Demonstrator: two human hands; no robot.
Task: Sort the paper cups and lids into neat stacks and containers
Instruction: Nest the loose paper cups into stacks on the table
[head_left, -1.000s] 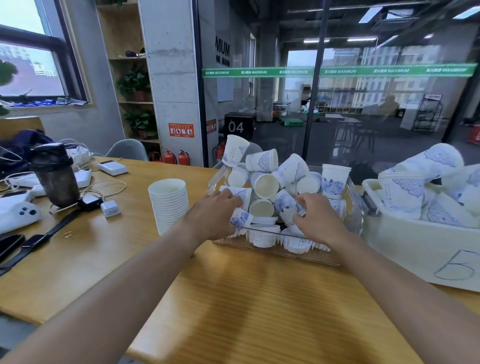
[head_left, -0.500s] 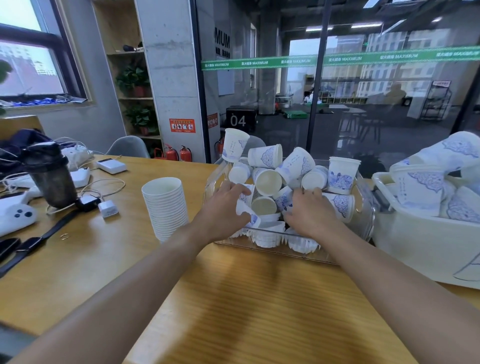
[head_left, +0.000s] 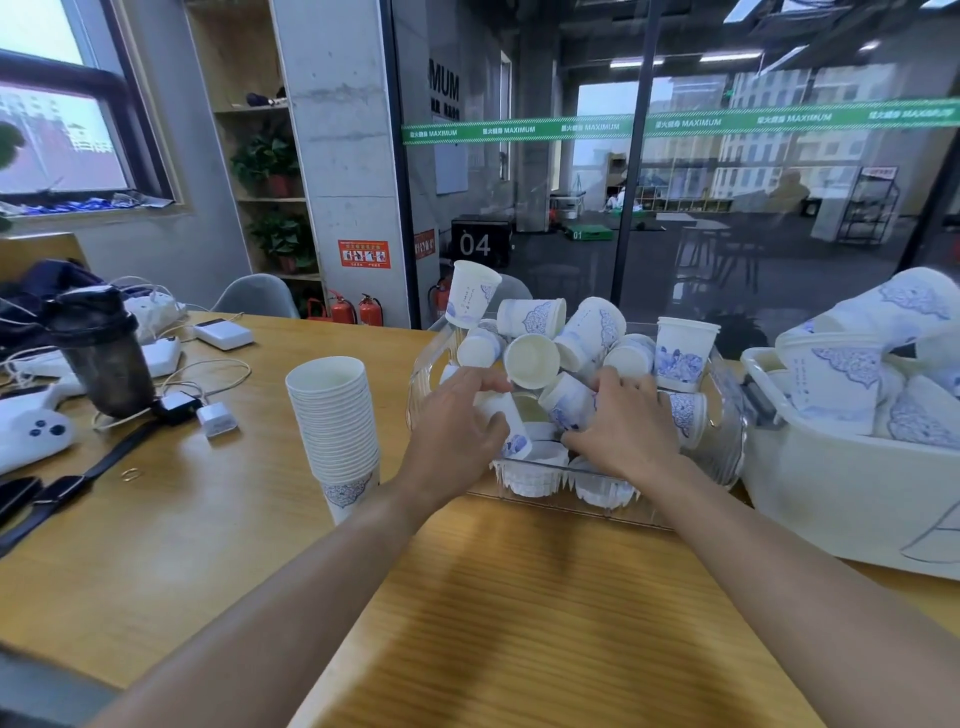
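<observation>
Both hands reach into the clear bin (head_left: 724, 415) at 12 o'clock. Left hand (head_left: 457, 421) fingers curl around 1 cup (head_left: 506, 423). Right hand (head_left: 626, 426) fingers curl on another cup (head_left: 566, 400).

Since a second ago both hands work deeper into the cup pile in the clear bin (head_left: 727, 447). The left hand (head_left: 452, 421) now curls around a cup (head_left: 506, 421) lying on its side, lifted slightly toward 12 o'clock. The right hand (head_left: 623, 421) shifts toward 9 o'clock, its fingers against a tilted cup (head_left: 566, 400).
</observation>
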